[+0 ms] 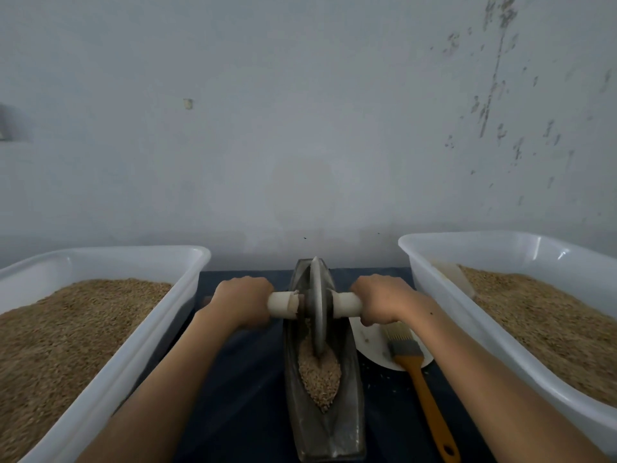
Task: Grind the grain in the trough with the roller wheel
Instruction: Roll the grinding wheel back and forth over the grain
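Left hand (pixel 242 300) and right hand (pixel 384 300) each clamped on handle of roller wheel (pixel 318 307), wheel standing mid-trough (pixel 347 416). Grain (pixel 319 379) heaped at near end looks mostly whole; grinding seems early, much rolling left.

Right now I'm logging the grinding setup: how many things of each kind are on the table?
White tubs of grain: 2
Metal trough: 1
Roller wheel: 1
Brush: 1
White plate: 1
Total: 6
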A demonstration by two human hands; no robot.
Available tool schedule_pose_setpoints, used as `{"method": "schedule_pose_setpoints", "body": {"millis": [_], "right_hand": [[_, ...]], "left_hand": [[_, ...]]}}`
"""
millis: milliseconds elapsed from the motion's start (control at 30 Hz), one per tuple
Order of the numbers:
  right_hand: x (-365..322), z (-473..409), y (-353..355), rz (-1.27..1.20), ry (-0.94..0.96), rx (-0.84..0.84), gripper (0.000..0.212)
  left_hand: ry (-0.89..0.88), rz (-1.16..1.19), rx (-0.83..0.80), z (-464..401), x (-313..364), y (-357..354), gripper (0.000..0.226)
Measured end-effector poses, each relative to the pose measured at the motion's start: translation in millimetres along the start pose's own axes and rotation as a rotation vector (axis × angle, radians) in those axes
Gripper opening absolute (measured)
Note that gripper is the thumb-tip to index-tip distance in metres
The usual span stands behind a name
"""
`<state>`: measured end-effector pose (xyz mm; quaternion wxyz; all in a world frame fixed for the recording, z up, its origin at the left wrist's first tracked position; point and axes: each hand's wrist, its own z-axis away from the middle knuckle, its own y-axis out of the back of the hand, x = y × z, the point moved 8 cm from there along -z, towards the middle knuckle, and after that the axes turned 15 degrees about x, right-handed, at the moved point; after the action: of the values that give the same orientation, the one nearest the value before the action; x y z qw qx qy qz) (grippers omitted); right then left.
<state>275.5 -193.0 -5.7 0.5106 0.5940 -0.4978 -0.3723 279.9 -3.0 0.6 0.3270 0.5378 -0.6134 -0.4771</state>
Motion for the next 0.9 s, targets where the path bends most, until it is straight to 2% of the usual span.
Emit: {"method": "schedule_pose_setpoints", "body": {"millis": [67,133,200,267,400,500,600,667,733,800,900], "right_hand": [[-0.5,-2.6,5.7,0.041,0.012,0.145,0.026],[-1.8,-2.7,10.6,0.048,0.012,0.257,0.019],[-2.9,-2.2,10.6,0.048,0.013,0.257,0.021],[-3.8,-1.1,9.0,0.06,0.023,0.183,0.027],[-2.6,5.8,0.1,0.004,0.001,-0.076,0.037],[-1.7,11.6,-8.4,-0.071,-0.031,-0.232,0.026],[-3.0,12.2,-11.3,-0.065,-0.036,-0.265,0.019],[-2.5,10.8,-9.3,-0.061,-0.052,-0.232,0.03],[-2.0,8.4,-4.7,-0.046,-0.038,-0.16,0.035],[-1.5,4.8,0.7,-0.007,-0.006,-0.064,0.032],[-2.7,-0.6,9.2,0.056,0.013,0.137,0.021]], "left_hand": [[0.001,-0.03,0.139,-2.0,-0.1,6.1,0.027],[0.025,-0.021,0.206,-1.9,-1.4,8.2,0.022],[0.03,-0.018,0.211,-1.1,-1.7,7.9,0.02],[0.019,-0.025,0.159,-1.1,-2.3,5.3,0.023],[0.018,0.005,-0.077,1.9,-4.2,-5.3,0.034],[0.024,0.057,-0.25,7.9,-5.7,-12.4,0.038],[0.026,0.112,-0.292,9.6,-5.0,-14.2,0.031],[0.028,0.105,-0.267,8.1,-4.2,-13.1,0.025],[0.037,0.079,-0.228,6.6,-3.9,-11.5,0.03],[0.04,0.047,-0.148,3.5,-4.8,-8.0,0.036],[0.043,0.005,0.048,-0.5,-5.3,1.1,0.029]]}}
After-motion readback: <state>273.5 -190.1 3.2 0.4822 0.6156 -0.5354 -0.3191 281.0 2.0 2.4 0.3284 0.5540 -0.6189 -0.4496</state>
